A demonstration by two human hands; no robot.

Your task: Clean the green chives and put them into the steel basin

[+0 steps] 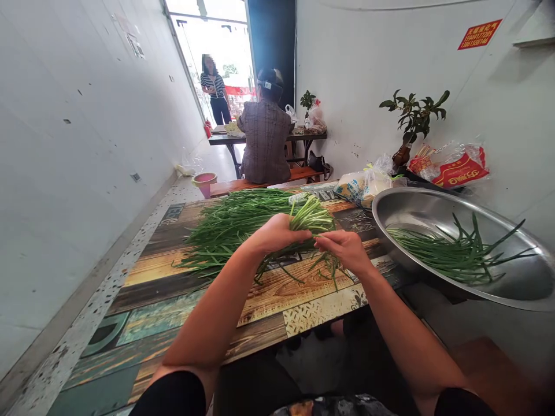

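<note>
A bunch of Chinese chives point(311, 215) with pale stem ends is gripped in my left hand point(277, 232), over the table's middle. My right hand point(347, 248) is closed close beside it, its thumb and fingertips pinching at a thin stem by my left thumb. Behind and left of my hands lies a large heap of green chives point(234, 222) on the wood-patterned table point(251, 306). Below my right hand are loose green scraps point(327, 268). To the right, a wide steel bowl point(390, 208) holds more chives point(455, 251).
Behind the bowl are plastic bags point(368, 182), a red package point(462, 167) and a potted plant point(410, 115). A pink bin point(205, 184) stands past the table's far left corner. One person point(266, 133) sits at a farther table; another point(213, 86) stands in the doorway.
</note>
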